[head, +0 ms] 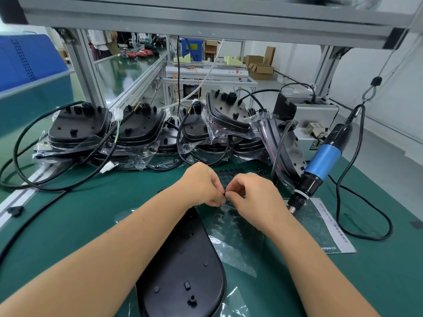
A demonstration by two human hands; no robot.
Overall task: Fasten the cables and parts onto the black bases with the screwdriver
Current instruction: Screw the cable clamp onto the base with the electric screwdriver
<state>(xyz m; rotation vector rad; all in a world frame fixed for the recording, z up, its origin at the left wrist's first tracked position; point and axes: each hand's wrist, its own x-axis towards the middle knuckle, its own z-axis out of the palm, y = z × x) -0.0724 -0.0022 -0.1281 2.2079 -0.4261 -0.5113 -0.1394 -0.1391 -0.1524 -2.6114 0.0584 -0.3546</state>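
Note:
A black oval base [183,268] lies on the green mat between my forearms, underside up. Just beyond its far end my left hand [202,186] and my right hand [253,196] meet fingertip to fingertip and pinch a tiny black part [225,193] between them. The blue and black electric screwdriver [320,163] hangs on its cord to the right of my right hand, tip down near the mat; neither hand touches it. A black cable [34,216] runs along the mat at the left.
Stacks of black bases in clear bags [146,131] with looped cables fill the back of the bench. A clear plastic sheet [231,232] and a printed paper [329,225] lie under my right arm. A grey screw feeder box [313,120] stands at the back right.

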